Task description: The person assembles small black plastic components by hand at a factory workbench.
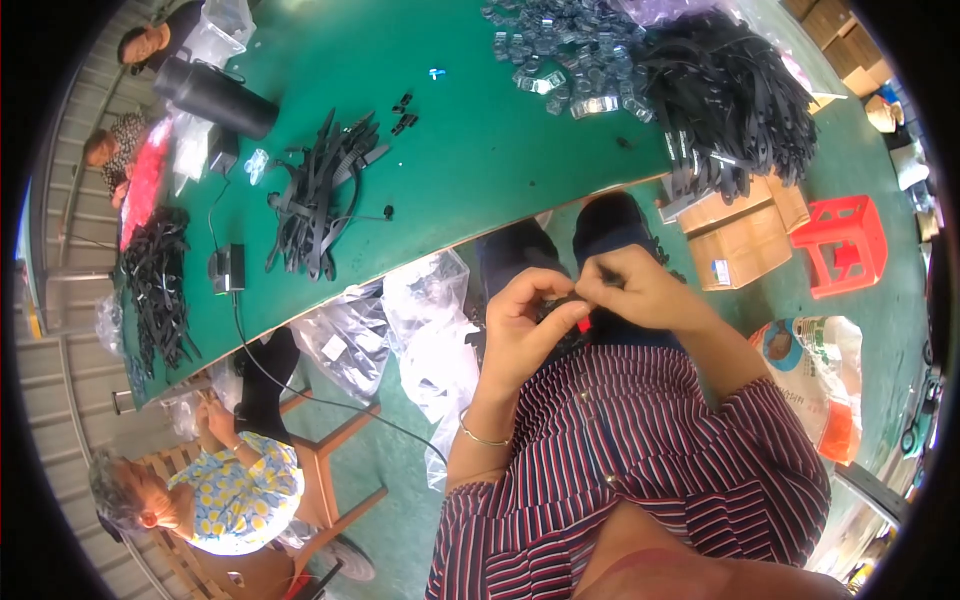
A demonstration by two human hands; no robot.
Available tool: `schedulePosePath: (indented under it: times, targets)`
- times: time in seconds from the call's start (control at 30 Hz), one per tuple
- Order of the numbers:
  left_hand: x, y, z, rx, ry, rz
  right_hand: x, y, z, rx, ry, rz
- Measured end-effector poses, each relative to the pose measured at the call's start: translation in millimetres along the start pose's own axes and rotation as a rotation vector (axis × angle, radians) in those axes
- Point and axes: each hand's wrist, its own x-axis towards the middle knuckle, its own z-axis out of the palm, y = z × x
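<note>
My left hand (528,325) and my right hand (640,290) meet above my lap, fingertips almost touching. Thumb and forefinger are pinched together on each. Something small and dark is between them, mostly covered by the fingers, so I cannot make out its kind. Just below the left thumb shows a red spot (585,322), and dark pieces lie in my lap behind the hands. The green table (450,190) lies ahead, with a big heap of black straps (730,95) at its right edge. Beside that heap is a pile of clear plastic clips (575,50).
Left on the table are a smaller bundle of black straps (322,190), a black flask (215,97) and an adapter (228,268) with its cable. Plastic bags (425,310) sit under the edge. Right stand a carton (740,235), red stool (842,245) and sack (815,375). Co-workers sit left.
</note>
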Motion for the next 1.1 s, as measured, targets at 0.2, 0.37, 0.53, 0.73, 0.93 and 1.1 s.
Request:
schedulePosePath:
  times: [0.2, 0.37, 0.53, 0.73, 0.93, 1.1]
  targets:
    - [0.4, 4.6, -4.5, 0.365, -0.166, -0.044, -1.9, 7.6, 5.8, 0.138, -0.018, 0.038]
    - [-6.0, -1.6, -2.2, -0.231, -0.226, -0.261, -10.1, 20.8, 14.6, 0.460, -0.073, -0.111]
    - [-6.9, -10.6, -3.0, -0.564, -0.235, -0.266, -13.4, 18.8, 20.9, 0.803, -0.071, -0.028]
    - [0.3, 4.6, -0.6, -0.257, -0.082, -0.361, 0.8, 16.1, 11.1, 0.395, 0.144, -0.217]
    - [3.8, 16.5, -16.2, 0.019, -0.064, -0.383, -1.1, 19.1, 0.4, 0.290, 0.140, 0.065]
    - [5.7, 2.1, -28.1, -0.166, 0.252, -0.139, -0.5, 16.4, 0.7, 0.392, 0.116, 0.120]
